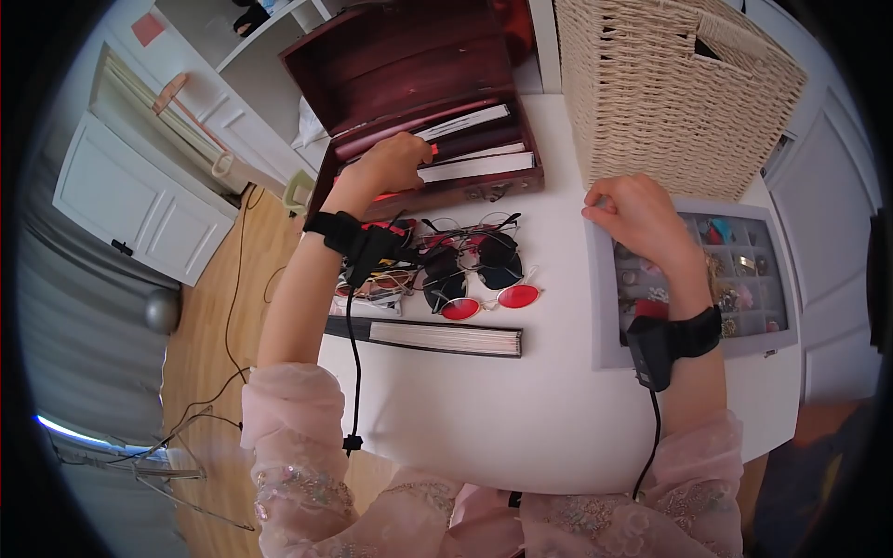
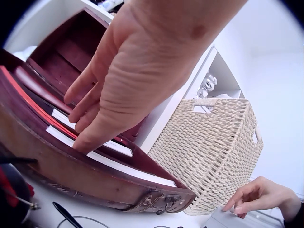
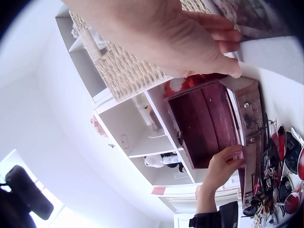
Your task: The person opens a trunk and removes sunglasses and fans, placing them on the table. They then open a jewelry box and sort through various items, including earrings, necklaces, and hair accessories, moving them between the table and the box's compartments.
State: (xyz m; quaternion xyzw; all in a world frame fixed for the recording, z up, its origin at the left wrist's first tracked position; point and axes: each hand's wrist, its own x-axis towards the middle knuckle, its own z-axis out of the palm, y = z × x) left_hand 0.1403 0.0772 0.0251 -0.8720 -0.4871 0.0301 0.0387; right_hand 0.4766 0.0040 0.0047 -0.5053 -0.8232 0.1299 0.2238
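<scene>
A dark red wooden chest (image 1: 400,74) stands with its lid up, holding upright books, among them a white-paged book (image 1: 479,167). Over these books is my left hand (image 1: 386,167); in the left wrist view its fingers reach down into the chest, the thumb against a white page edge (image 2: 128,170). Whether anything is pinched there cannot be told. My right hand (image 1: 642,219), loosely curled, rests at the upper left corner of a compartment case (image 1: 609,325) of jewellery. In the right wrist view the fingers of my right hand (image 3: 161,42) lie beside the case's pale edge (image 3: 270,57).
Several pairs of glasses, including red-lensed ones (image 1: 518,296), lie in front of the chest. Nearer lies a thick black-covered book (image 1: 446,338). A woven basket (image 1: 660,102) stands behind the case, and white shelves (image 3: 130,123) stand behind the table.
</scene>
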